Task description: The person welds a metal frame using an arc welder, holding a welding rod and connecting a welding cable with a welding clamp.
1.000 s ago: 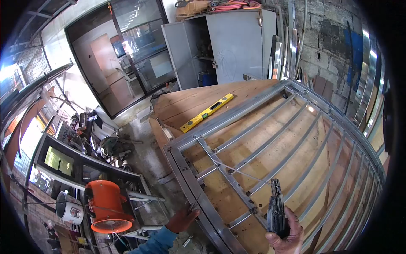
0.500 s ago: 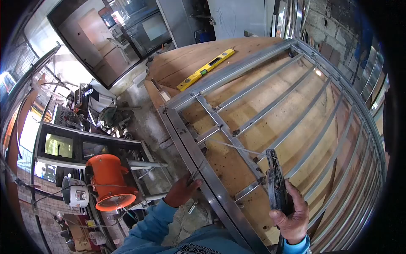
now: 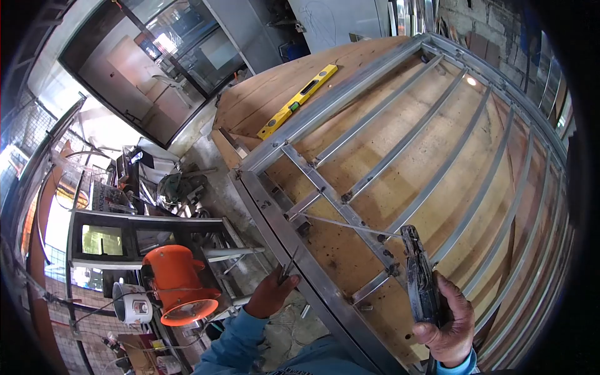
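My remote right hand (image 3: 449, 320) is wrapping its grip around black holder (image 3: 422, 284), thin rod (image 3: 353, 225) extending leftward from holder's tip over metal frame (image 3: 312, 275). My left hand (image 3: 272, 294) is pinching thin pointed metal pieces (image 3: 289, 265) beside frame's edge. Frame is lying on wooden counter (image 3: 250, 103), yellow level (image 3: 299, 103) resting beyond.

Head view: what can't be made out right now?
All head view:
- Yellow level: bubbles too small to read.
- Thin rods: lower ends hidden by left hand.
- Right hand: some fingers hidden behind black holder.
- Metal frame: near end cut by bottom edge.
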Available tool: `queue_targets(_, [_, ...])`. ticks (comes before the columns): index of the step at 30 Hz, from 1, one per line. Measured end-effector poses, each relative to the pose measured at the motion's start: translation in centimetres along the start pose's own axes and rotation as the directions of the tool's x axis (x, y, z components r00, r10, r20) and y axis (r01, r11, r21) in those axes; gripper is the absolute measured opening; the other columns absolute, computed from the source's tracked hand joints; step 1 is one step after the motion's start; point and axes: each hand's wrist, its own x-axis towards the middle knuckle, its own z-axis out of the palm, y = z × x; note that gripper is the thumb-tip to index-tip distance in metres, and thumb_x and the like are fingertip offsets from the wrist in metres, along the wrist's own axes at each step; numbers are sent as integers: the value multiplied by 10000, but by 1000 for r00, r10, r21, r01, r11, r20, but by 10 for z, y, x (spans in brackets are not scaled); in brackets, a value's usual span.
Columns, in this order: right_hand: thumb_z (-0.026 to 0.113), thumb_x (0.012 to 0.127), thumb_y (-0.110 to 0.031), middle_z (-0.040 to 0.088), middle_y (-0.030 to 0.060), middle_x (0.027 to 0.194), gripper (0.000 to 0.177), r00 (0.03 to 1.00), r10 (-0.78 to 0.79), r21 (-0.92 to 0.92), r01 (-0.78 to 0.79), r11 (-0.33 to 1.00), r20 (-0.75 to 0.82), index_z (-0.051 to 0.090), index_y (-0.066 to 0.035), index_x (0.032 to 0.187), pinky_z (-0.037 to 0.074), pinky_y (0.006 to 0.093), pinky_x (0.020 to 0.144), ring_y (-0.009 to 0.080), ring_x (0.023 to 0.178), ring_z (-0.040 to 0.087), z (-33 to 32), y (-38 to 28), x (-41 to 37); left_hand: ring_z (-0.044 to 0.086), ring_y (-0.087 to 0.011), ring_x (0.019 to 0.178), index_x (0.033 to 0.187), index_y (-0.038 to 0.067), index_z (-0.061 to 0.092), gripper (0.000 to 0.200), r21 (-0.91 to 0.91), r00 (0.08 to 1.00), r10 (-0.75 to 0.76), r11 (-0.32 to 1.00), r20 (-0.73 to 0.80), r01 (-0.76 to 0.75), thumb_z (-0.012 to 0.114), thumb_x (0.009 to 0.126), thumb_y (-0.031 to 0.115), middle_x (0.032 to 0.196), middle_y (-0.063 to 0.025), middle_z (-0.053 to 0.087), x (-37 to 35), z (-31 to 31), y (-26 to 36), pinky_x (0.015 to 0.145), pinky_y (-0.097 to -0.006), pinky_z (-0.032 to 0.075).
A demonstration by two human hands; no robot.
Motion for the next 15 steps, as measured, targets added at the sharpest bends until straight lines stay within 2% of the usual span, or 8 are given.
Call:
queue_targets(2, [900, 741, -437, 659, 168, 1254, 969, 1000, -6, -21, 7, 1000, 17, 456, 72, 1436, 461, 350, 1022, 202, 1137, 620, 0, 2, 2, 654, -298, 1014, 1388, -43, 475, 615, 6, 1000, -9, 1000, -19, 9, 540, 1023, 446, 1100, -208, 680, 0, 2, -6, 906, -397, 487])
queue_targets(5, [896, 743, -445, 658, 169, 1253, 970, 999, -10, -46, 11, 999, 31, 458, 78, 1432, 461, 351, 1021, 203, 1136, 620, 0, 5, 4, 531, -158, 770, 1099, -26, 594, 456, -23, 997, 26, 999, -77, -28, 563, 1007, 419, 828, -72, 611, 0, 5, -2, 703, -373, 460])
queue_targets(8, [891, 745, -457, 654, 167, 1260, 968, 999, 15, -42, -13, 999, 31, 465, 81, 1428, 459, 351, 1024, 206, 1145, 615, 0, 7, 4, 532, -178, 759, 1136, -15, 589, 431, 37, 999, -37, 999, -36, 38, 573, 1003, 395, 809, -92, 593, 2, 1, -9, 705, -367, 461])
queue_targets(11, [882, 746, -479, 642, 167, 1283, 971, 1000, -8, -78, 9, 997, 13, 471, 80, 1425, 456, 353, 1029, 210, 1163, 606, 1, 7, 4, 660, -359, 935, 1254, -42, 544, 565, 158, 995, -100, 982, -27, 103, 581, 992, 457, 987, -239, 665, 2, -2, -3, 847, -437, 486])
queue_targets(13, [876, 744, -498, 631, 166, 1305, 980, 999, -37, -153, 38, 988, 10, 472, 77, 1427, 455, 355, 1033, 213, 1175, 600, 2, 3, 5, 663, -362, 940, 1259, -41, 542, 565, 203, 995, 59, 978, -86, -40, 594, 986, 451, 991, -237, 666, 7, 1, -28, 852, -437, 486])
queue_targets(14, [863, 743, -526, 619, 161, 1329, 1002, 1000, 12, -28, -12, 1000, 20, 463, 70, 1441, 453, 365, 1041, 217, 1188, 597, 5, 1, 6, 664, -363, 943, 1261, -40, 540, 565, 223, 986, 127, 970, -110, -100, 601, 983, 448, 993, -237, 666, 4, 4, -39, 855, -437, 486])
queue_targets(15, [880, 749, -471, 630, 173, 1318, 975, 1000, 13, -15, -13, 1000, 9, 461, 75, 1440, 444, 367, 1053, 228, 1192, 605, 6, 2, 6, 663, -366, 947, 1281, -41, 532, 569, 198, 983, 167, 969, -81, -149, 601, 985, 440, 995, -237, 666, 2, 4, -39, 858, -433, 486])
